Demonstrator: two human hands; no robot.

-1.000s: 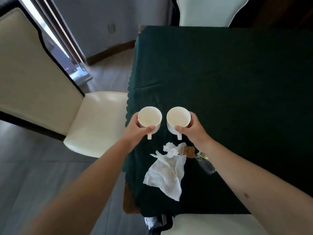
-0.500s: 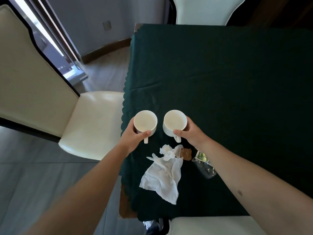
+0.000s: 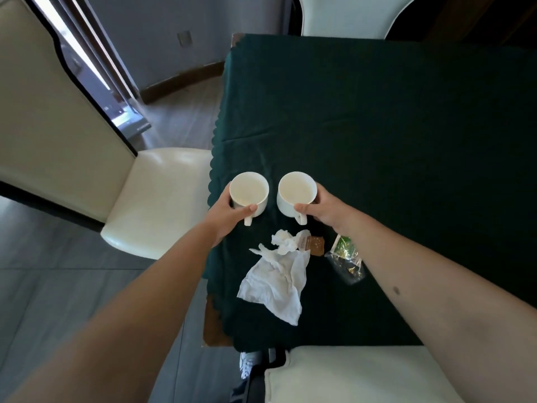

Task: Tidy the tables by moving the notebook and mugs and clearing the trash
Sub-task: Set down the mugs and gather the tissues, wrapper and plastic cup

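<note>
Two white mugs sit side by side near the left edge of the desk, which is covered by a dark green cloth. The left mug is gripped by the left hand, thumb across its near wall and fingers curled around the far side. The right mug is clasped the same way by the right hand. Both handles point toward the person, and both mugs look empty. Whether they rest on the cloth or are lifted just off it cannot be told. Just nearer lies a crumpled white tissue, touching a small brown packet, with a clear plastic wrapper beside the right forearm. Cream chairs surround the desk.
</note>
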